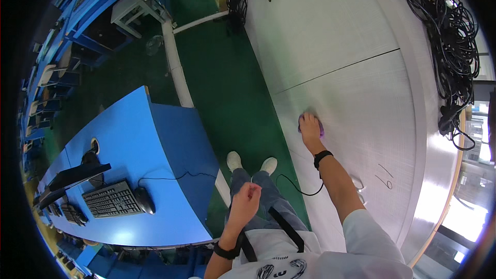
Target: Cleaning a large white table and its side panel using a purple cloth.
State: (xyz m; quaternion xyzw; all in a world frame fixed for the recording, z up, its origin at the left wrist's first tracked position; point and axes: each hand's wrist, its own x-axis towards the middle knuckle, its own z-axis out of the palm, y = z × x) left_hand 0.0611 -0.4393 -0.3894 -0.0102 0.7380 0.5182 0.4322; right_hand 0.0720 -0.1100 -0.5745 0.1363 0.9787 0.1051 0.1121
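Observation:
My right hand [310, 127] presses a purple cloth [321, 131] against the white panel [348, 97] on the right, with the arm stretched out and a black band on the wrist. Most of the cloth is hidden beneath the fingers. In front of my body, above the legs, hangs my left hand [248, 197]; its fingers are curled in and no object shows in it. Handwritten marks [384, 177] stand on the panel to the right of my right forearm.
A blue desk [131, 124] at the left bears a black keyboard [112, 199], a mouse [144, 200] and a monitor [73, 180]. Bundled black cables [449, 42] lie at the upper right. A pale strip [178, 73] crosses the green floor [232, 104]. A grey stool [135, 9] stands farther off.

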